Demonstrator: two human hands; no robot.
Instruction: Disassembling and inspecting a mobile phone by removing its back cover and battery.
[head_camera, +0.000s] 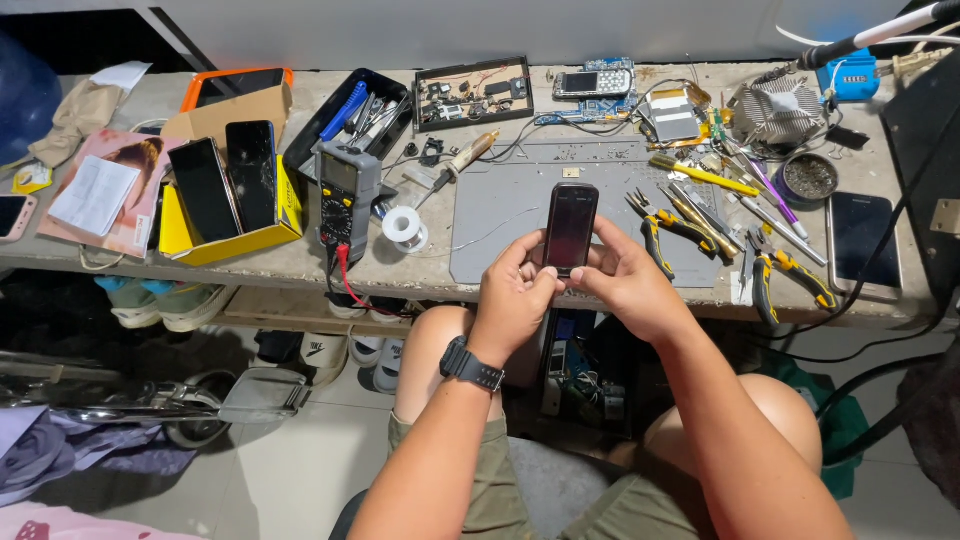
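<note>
Above the grey work mat, the left hand and right hand pinch the small dark phone upright at its lower end, fingers closed. It appears light, rigid, smooth; its edges look the safest grip.

Black phone, grey mat, yellow box.
</note>
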